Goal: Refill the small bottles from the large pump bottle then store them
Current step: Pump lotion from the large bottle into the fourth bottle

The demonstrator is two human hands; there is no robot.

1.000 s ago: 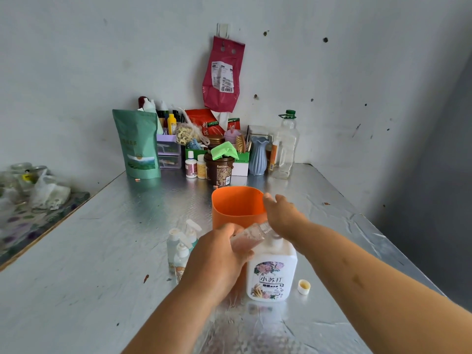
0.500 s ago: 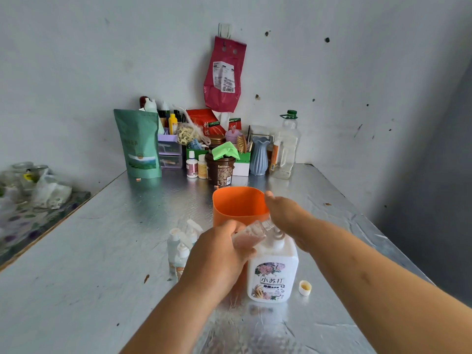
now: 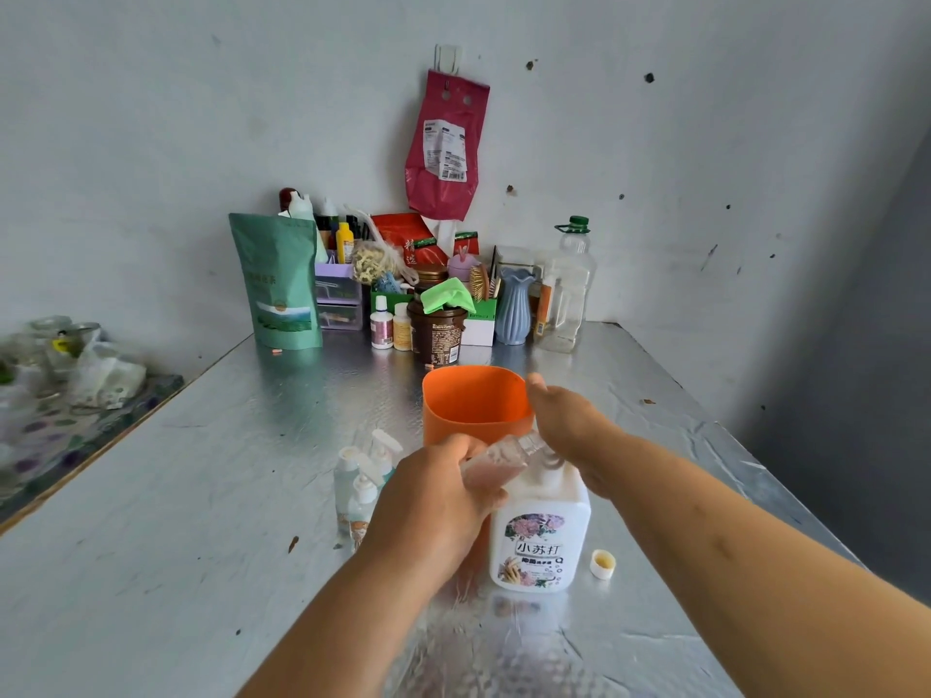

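A large white pump bottle (image 3: 541,539) with a flower label stands on the foil-covered table. My left hand (image 3: 433,506) grips a small clear bottle (image 3: 499,458), tilted with its neck toward the pump head. My right hand (image 3: 569,430) lies over the pump head and hides it; its fingers are turned away from the camera. A small white cap (image 3: 603,564) lies open side up to the right of the pump bottle. A few small spray bottles (image 3: 360,478) stand to the left of my left hand.
An orange bin (image 3: 476,405) stands right behind the hands. Against the back wall are a green pouch (image 3: 279,282), a brown tub (image 3: 437,332), a blue vase (image 3: 514,307) and a clear oil bottle (image 3: 567,287). A cluttered side table (image 3: 55,395) sits at left.
Both hands stay at the pump bottle; my right hand shifted slightly over the pump head while the small bottle stays held under it.
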